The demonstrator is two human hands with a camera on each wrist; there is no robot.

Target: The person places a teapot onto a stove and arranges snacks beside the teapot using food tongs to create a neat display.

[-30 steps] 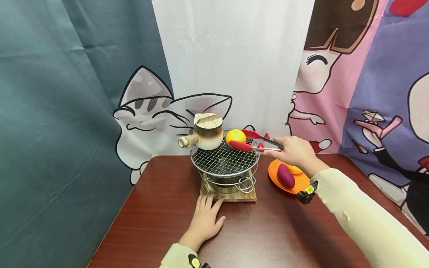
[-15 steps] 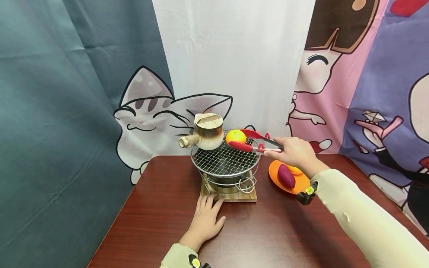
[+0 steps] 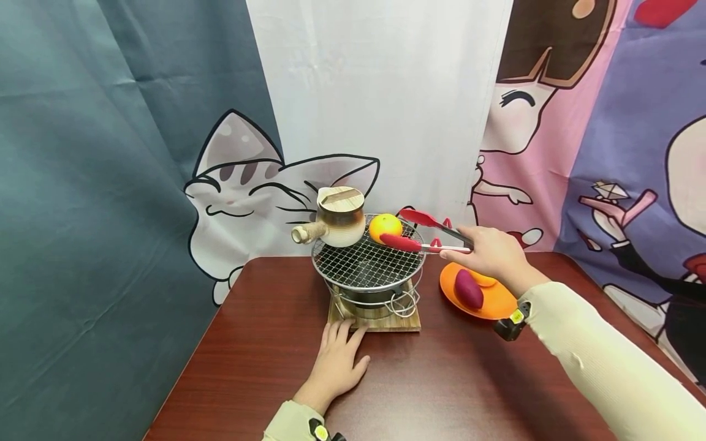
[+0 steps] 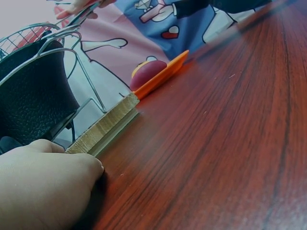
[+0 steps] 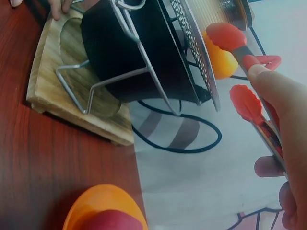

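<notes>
In the head view my right hand (image 3: 496,254) grips a pair of tongs (image 3: 405,243) with red tips and metal arms. The tips are spread apart. An orange (image 3: 383,226) sits on the round wire grill rack (image 3: 364,266), toward its back right; in the right wrist view the orange (image 5: 223,64) shows beyond the upper tip. My left hand (image 3: 333,362) rests with extended fingers at the front left edge of the wooden base (image 3: 405,323) under the grill. Seen from the left wrist, that hand (image 4: 45,184) lies against the board's side.
A clay side-handled pot (image 3: 343,229) with a wooden lid stands on the rack's back left. To the grill's right, an orange plate (image 3: 493,309) bears a purple sweet-potato-like item (image 3: 469,290) and a yellow-orange one (image 3: 481,278). A printed curtain hangs behind the table.
The tong tips have spread and drawn slightly right, away from the orange, which now sits on the rack clear of the far tip. My left hand has stayed in place.
</notes>
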